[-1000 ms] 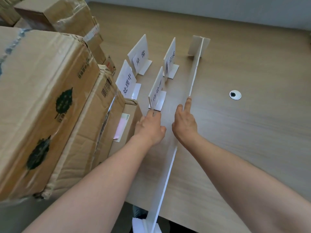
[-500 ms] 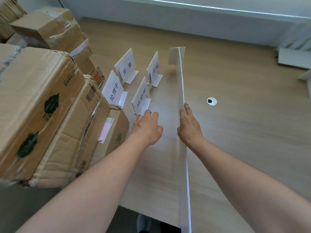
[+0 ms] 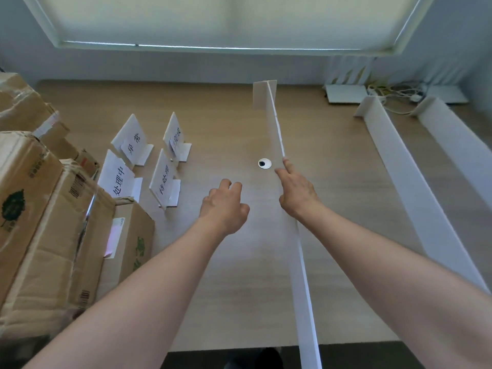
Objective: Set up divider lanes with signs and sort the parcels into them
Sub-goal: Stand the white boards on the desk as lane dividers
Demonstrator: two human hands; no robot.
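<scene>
A long white divider board (image 3: 275,129) stands on edge down the middle of the wooden table (image 3: 332,182), with a cross foot at its far end. My right hand (image 3: 295,193) grips its top edge about halfway along, index finger stretched along it. My left hand (image 3: 226,203) hovers just left of it, fingers loosely curled, holding nothing. Several white sign stands (image 3: 165,182) with Chinese labels are grouped at the left. Cardboard parcels (image 3: 34,209) are stacked along the table's left edge.
Two more white divider boards (image 3: 415,182) lie at the right, running away from me. A round cable grommet (image 3: 264,163) sits in the tabletop beside the held board. Cables and white devices (image 3: 394,94) lie at the far right under the window.
The divider has shifted right, away from the sign stands, with my right hand on it. My left hand came off the area by the signs. The view tilted up to show the window.
</scene>
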